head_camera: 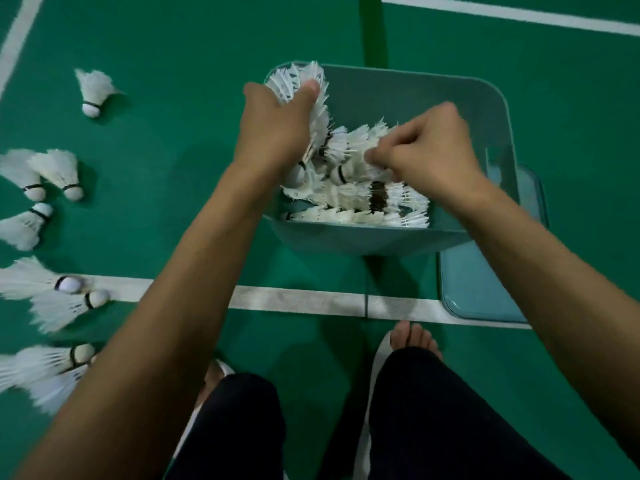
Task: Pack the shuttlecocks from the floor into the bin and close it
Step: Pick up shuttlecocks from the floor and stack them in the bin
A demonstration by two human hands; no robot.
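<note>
A teal plastic bin (478, 98) stands open on the green court floor, with several white feather shuttlecocks (353, 202) lying inside it. Over the bin's left rim, my left hand (273, 129) grips a stack of shuttlecocks (304, 81) whose feathers fan out above my thumb. My right hand (426, 147) is inside the bin and pinches the feathers of a shuttlecock (363, 147) on top of the pile. Several more shuttlecocks (59, 174) lie loose on the floor to the left.
The bin's teal lid (478, 285) lies flat on the floor at the bin's right side. A white court line (311, 301) runs across just in front of my feet (415, 337). A green post (372, 29) rises behind the bin.
</note>
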